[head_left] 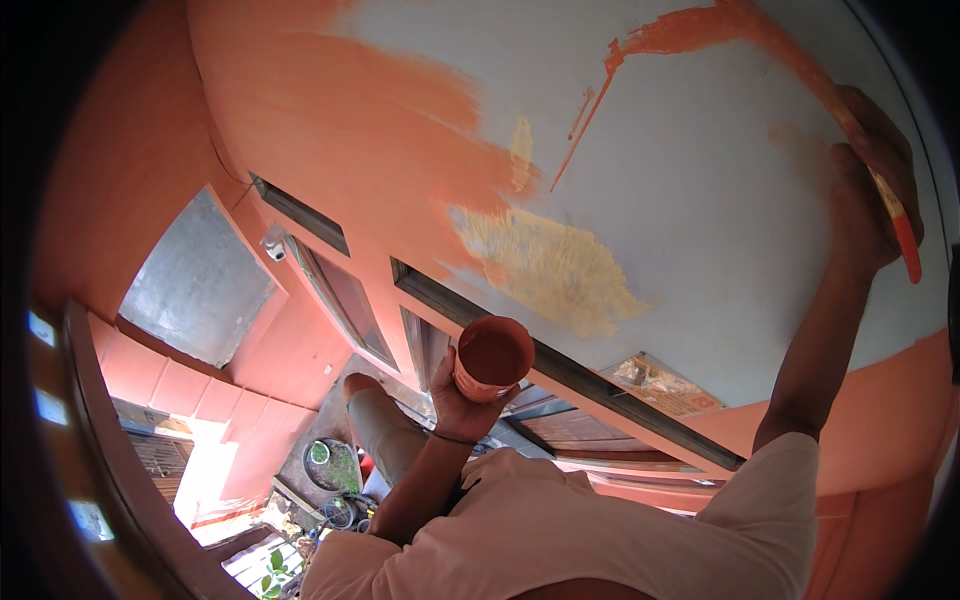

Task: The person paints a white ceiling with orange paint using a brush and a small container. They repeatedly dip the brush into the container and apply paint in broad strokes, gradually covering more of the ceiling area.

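My left hand (455, 405) holds a small cup (494, 352) of reddish-brown paint upright near the middle of the view. Raised at the upper right, my right hand (868, 205) grips a paintbrush (900, 225) by its long, red-tipped handle. The brush's orange-coated head (735, 22) is at the pale grey painted surface (690, 170), on an orange streak that has a thin drip running from it. Orange paint covers the surface's left part, with yellowish patches (550, 265) beside it.
Dark narrow openings (300, 210) and windows (340, 300) line the salmon wall (250, 350), with a small white camera (275, 243) and a grey panel (190, 280). Far below lie planters (340, 515) and a plant (275, 575). A curved ledge (90, 400) runs down the left.
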A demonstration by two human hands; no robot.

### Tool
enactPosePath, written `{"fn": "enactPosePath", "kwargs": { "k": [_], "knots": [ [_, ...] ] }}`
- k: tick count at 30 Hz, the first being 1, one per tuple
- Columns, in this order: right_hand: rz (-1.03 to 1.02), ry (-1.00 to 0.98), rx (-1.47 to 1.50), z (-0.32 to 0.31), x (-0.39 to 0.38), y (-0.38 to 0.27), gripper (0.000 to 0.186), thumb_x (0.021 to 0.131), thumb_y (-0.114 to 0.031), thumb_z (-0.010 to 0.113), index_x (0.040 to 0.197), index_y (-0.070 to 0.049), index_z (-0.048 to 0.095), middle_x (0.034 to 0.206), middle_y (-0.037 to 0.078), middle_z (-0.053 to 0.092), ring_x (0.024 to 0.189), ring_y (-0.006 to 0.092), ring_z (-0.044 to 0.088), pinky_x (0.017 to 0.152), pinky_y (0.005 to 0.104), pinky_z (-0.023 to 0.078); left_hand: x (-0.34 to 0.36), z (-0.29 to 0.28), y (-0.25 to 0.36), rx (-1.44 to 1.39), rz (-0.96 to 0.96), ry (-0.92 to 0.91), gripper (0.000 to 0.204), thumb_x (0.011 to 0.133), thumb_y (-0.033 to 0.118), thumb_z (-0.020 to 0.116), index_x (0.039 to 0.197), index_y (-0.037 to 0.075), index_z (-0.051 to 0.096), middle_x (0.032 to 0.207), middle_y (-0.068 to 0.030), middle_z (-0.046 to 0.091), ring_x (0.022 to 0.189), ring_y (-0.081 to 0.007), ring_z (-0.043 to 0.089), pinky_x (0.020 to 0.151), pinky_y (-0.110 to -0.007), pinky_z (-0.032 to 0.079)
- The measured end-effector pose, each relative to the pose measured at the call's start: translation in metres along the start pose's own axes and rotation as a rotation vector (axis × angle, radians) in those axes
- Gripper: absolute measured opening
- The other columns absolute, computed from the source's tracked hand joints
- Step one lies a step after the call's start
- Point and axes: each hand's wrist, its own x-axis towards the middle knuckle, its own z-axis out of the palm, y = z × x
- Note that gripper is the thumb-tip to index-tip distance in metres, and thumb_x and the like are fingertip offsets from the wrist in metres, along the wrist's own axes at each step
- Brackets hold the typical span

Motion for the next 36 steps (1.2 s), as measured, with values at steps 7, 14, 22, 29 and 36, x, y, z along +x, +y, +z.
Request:
{"fn": "enactPosePath", "kwargs": {
  "k": [7,14,22,29,36],
  "knots": [
    [-0.191,-0.156,0.087,-0.001,0.018,-0.028,0.041,0.092,0.011,0.069,0.128,-0.008,0.068,0.136,0.026,0.067,0.123,0.0473,0.067,0.102,0.0508,0.061,0.003,-0.003,0.001,-0.030,-0.023,0.032,0.064,0.098,0.064,0.062,0.147,0.022,0.056,0.146,-0.0093,0.061,0.132,-0.0323,0.060,0.093,-0.058,0.059],
    [0.106,0.028,0.407,0.111,-0.010,-0.083,0.036,0.075,0.011,0.087,0.107,0.000,0.074,0.113,0.023,0.073,0.100,0.0290,0.074,0.078,0.0346,0.062,-0.006,-0.018,-0.001,-0.122,0.024,-0.080,0.065,0.100,0.062,0.061,0.147,0.018,0.054,0.146,-0.0132,0.060,0.130,-0.0357,0.062,0.090,-0.058,0.062],
    [0.292,-0.272,0.546,0.235,-0.123,-0.156,0.025,0.082,-0.012,0.079,0.106,-0.007,0.073,0.113,0.010,0.072,0.098,0.0273,0.072,0.080,0.0350,0.061,-0.039,-0.030,0.015,-0.182,0.102,0.087,0.060,0.099,0.052,0.060,0.146,0.016,0.056,0.143,-0.0155,0.061,0.127,-0.0409,0.063,0.080,-0.058,0.061],
    [0.105,-0.062,0.223,0.199,-0.081,-0.119,0.036,0.077,0.011,0.082,0.109,-0.002,0.072,0.112,0.016,0.072,0.097,0.0309,0.074,0.078,0.0381,0.065,-0.050,-0.053,0.022,-0.142,0.174,0.014,0.065,0.100,0.059,0.062,0.146,0.015,0.054,0.144,-0.0153,0.060,0.125,-0.0365,0.063,0.083,-0.056,0.061],
    [0.099,0.311,0.117,0.122,-0.033,-0.087,0.032,0.085,0.012,0.080,0.113,0.001,0.069,0.120,0.026,0.070,0.101,0.0323,0.075,0.081,0.0356,0.065,-0.045,-0.049,0.021,-0.154,0.168,0.003,0.065,0.100,0.059,0.061,0.147,0.016,0.053,0.146,-0.0133,0.058,0.125,-0.0346,0.062,0.079,-0.052,0.060]
  ]
}}
